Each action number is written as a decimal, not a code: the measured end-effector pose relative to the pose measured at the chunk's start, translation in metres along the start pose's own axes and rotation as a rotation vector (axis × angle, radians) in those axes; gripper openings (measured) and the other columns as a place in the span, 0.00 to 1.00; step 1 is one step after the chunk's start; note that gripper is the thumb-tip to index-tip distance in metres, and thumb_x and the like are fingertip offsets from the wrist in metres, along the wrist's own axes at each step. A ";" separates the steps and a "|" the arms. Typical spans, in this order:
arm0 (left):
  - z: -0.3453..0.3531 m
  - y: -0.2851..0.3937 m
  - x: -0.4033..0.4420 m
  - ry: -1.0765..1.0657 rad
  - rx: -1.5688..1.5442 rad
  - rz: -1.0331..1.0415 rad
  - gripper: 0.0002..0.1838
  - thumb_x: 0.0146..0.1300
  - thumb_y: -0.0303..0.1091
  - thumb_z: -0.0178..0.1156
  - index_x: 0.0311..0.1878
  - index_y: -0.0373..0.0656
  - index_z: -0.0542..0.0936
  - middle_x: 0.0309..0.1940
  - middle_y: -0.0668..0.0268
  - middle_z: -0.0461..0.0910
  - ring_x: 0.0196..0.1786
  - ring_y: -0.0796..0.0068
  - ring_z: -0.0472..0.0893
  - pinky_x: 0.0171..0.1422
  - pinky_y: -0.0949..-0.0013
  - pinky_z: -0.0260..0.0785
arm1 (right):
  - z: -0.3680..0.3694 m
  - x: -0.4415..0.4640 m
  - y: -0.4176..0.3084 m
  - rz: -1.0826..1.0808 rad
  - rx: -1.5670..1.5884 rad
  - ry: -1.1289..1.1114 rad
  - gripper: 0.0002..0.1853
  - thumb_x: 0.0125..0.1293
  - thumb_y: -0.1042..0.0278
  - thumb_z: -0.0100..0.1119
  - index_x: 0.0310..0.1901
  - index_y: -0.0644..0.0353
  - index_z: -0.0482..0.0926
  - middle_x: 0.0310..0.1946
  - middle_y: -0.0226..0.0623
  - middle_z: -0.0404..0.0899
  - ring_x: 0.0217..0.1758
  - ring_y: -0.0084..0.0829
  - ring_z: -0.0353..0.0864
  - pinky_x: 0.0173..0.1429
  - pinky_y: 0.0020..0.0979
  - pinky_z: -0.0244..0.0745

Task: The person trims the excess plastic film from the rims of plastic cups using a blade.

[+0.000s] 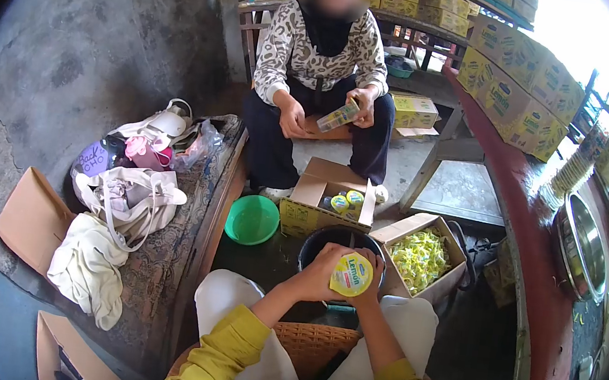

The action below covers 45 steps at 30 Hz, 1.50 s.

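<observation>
A sealed plastic cup [352,273] with a yellow lid marked "Lemon" is held between my two hands, its lid facing up toward me. My left hand [312,275] wraps its left side, and my right hand [371,282] closes round the right side. Below them is a dark bucket [311,240], its contents mostly hidden by my hands. Just beyond the bucket, an open cardboard box [300,218] contains several similar cups [348,201]. To the right, another open box [398,229] is filled with small yellow-green wrapped pieces [420,259].
Opposite me sits a person [322,64] holding a clear, labelled container [337,117]. A green basin [252,220] is on the floor at left. Bags [131,196] lie on the patterned bench [155,278]. Lemon cartons [514,94] are stacked on the red-edged table [536,269] at right.
</observation>
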<state>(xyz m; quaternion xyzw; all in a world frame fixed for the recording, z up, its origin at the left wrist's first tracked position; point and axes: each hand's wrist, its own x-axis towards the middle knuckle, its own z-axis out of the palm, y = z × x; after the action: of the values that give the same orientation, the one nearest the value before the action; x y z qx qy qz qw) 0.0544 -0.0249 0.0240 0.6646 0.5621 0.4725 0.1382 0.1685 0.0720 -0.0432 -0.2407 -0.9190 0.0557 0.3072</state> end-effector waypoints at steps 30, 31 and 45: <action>0.004 -0.075 0.003 0.379 -0.420 -0.174 0.41 0.37 0.23 0.69 0.56 0.42 0.57 0.48 0.60 0.69 0.51 0.69 0.71 0.55 0.68 0.64 | -0.084 0.078 -0.033 0.060 0.481 -0.055 0.13 0.48 0.79 0.57 0.38 0.61 0.78 0.28 0.45 0.78 0.30 0.42 0.78 0.36 0.35 0.74; 0.003 -0.076 0.001 0.365 -0.430 -0.178 0.41 0.37 0.23 0.69 0.56 0.42 0.58 0.48 0.60 0.69 0.51 0.69 0.71 0.55 0.68 0.64 | -0.085 0.078 -0.037 0.072 0.442 -0.075 0.11 0.49 0.78 0.55 0.36 0.62 0.79 0.29 0.46 0.78 0.31 0.45 0.77 0.37 0.37 0.73; -0.001 -0.070 0.001 0.333 -0.518 -0.142 0.40 0.39 0.24 0.68 0.56 0.42 0.58 0.49 0.60 0.69 0.52 0.70 0.70 0.55 0.68 0.65 | -0.079 0.079 -0.050 -0.016 0.390 -0.123 0.12 0.49 0.79 0.53 0.37 0.62 0.80 0.28 0.44 0.76 0.31 0.44 0.76 0.37 0.37 0.72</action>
<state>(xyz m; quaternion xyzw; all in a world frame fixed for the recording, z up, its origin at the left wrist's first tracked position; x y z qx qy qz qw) 0.0102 -0.0011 -0.0252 0.4796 0.4832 0.6915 0.2414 0.1403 0.0623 0.0748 -0.1655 -0.9097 0.2447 0.2918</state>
